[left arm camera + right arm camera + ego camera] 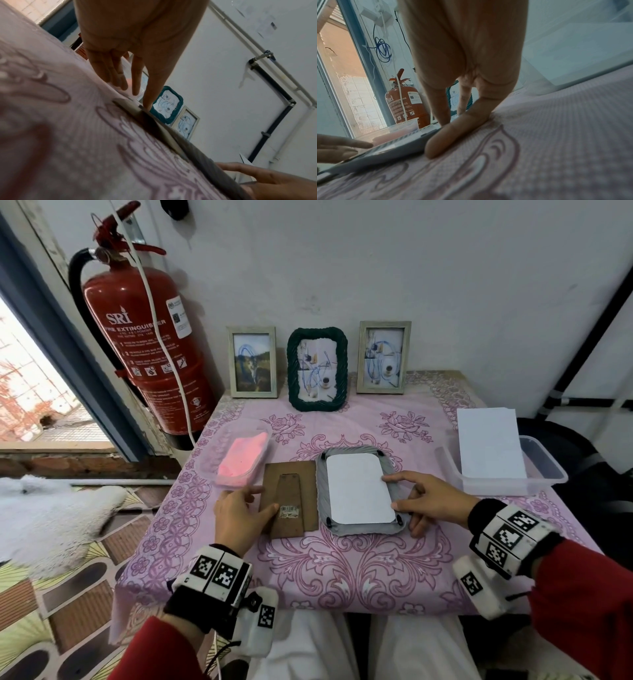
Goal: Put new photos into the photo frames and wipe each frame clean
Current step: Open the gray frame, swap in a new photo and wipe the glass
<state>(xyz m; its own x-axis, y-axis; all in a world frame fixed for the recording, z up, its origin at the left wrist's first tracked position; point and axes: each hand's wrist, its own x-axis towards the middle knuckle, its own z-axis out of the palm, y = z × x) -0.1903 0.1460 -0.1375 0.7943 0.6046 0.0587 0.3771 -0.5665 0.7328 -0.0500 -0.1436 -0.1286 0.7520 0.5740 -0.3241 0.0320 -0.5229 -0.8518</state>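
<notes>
Grey frame (pixel 363 491) is lying face down at desk (pixel 342 570) centre, ribbed border, rounded corners, black clips showing at the corners. White photo (pixel 358 489) is sitting blank side up in its opening. Brown backing (pixel 291 498) with barcode sticker is lying flat, touching the frame at its 9 o'clock. Left grip (pixel 239 517) is resting fingers straight on the backing, nothing grasped. Right grip (pixel 426 498) is lying open at the frame's 3 o'clock, fingertips on the photo edge and frame rim. Three filled frames are standing at 12 o'clock by the wall. Pink cloth (pixel 245 458) in a tub at 10 o'clock.
</notes>
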